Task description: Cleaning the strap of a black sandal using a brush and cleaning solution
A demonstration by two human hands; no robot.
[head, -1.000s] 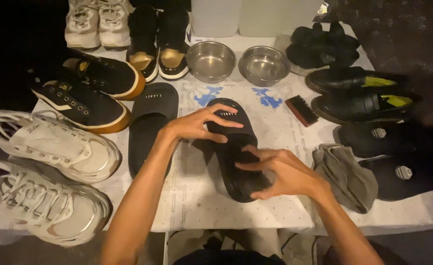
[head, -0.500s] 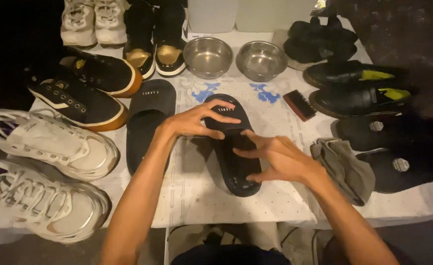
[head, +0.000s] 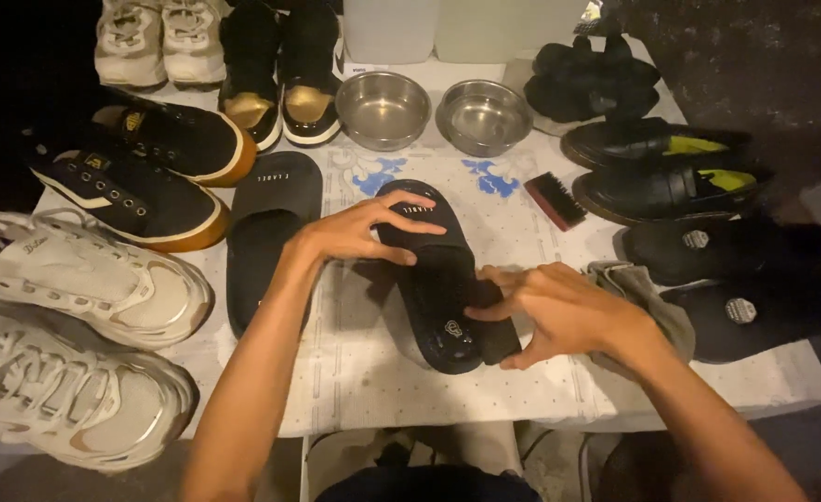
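Your slide [head: 434,279] is lying mid-surface [head: 373,372], its twin [head: 266,232] just left; sneakers [head: 76,279] are sitting farther left, two bowls [head: 383,110] behind, a brush [head: 554,200] and cloth [head: 648,297] to your right.

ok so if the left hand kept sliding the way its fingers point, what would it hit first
The left hand lies on the strap end of the black slide, fingers pointing right. Going straight on, it would cross bare tablecloth and probably meet the wooden brush first, though depth is hard to judge.
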